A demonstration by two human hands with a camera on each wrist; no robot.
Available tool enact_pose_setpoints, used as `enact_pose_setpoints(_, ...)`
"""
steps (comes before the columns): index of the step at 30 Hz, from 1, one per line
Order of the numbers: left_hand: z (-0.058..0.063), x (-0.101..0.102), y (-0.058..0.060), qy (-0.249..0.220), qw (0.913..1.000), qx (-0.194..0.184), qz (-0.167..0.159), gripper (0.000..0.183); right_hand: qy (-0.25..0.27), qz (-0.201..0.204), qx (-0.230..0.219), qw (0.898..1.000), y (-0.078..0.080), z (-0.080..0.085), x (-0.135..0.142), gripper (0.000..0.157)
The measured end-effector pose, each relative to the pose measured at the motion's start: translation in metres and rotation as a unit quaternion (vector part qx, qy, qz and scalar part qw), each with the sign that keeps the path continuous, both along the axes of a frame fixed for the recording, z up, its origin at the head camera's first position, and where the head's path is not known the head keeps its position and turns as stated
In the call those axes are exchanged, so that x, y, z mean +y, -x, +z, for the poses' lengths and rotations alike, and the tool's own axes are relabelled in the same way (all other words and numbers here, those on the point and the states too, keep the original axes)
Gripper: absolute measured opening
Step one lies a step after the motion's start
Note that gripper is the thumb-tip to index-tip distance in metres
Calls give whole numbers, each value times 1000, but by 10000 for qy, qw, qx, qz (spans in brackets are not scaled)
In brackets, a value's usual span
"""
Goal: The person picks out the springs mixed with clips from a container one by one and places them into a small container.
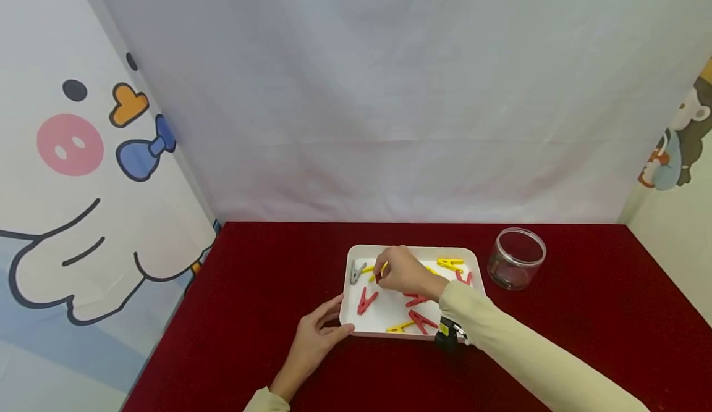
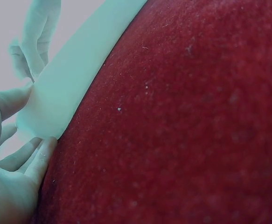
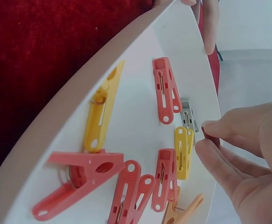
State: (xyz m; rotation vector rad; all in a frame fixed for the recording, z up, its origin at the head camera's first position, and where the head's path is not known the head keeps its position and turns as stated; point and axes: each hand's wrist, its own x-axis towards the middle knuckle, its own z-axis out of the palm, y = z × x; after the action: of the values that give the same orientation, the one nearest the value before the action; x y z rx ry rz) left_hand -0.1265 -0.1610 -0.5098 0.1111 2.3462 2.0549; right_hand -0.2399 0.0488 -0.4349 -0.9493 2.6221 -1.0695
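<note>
A white tray point(image 1: 378, 324) holds several red, yellow and grey clothespins, among them a red clothespin point(image 3: 166, 88), a yellow clothespin point(image 3: 101, 114) and a grey clothespin point(image 1: 356, 273). My left hand point(image 1: 316, 336) grips the tray's near left corner, thumb on one side and fingers on the other. Over the tray's far left part, my right hand point(image 1: 405, 270) pinches a small dark red ridged piece point(image 3: 211, 136) between thumb and fingertips. Most of that piece is covered by the fingers, so its kind is unclear. Beneath the right hand, some yellow clothespins are partly hidden.
A clear round jar point(image 1: 516, 260) stands to the right of the tray, with something small and dark at its bottom. The table is covered in dark red cloth point(image 1: 278, 276). A white curtain point(image 1: 389, 121) hangs behind; a cartoon-printed panel point(image 1: 67, 214) rises at left.
</note>
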Motion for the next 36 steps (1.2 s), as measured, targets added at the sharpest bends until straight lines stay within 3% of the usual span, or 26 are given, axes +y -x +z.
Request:
enact_pose_setpoints(5, -1, 0, 0, 67, 10000, 10, 4, 61, 52, 23, 191, 9998, -1, -3, 5, 14)
enact_pose_setpoints(36, 2, 0, 0, 61, 9999, -82, 66, 62, 586, 41, 25, 9983, -16, 10, 39, 11)
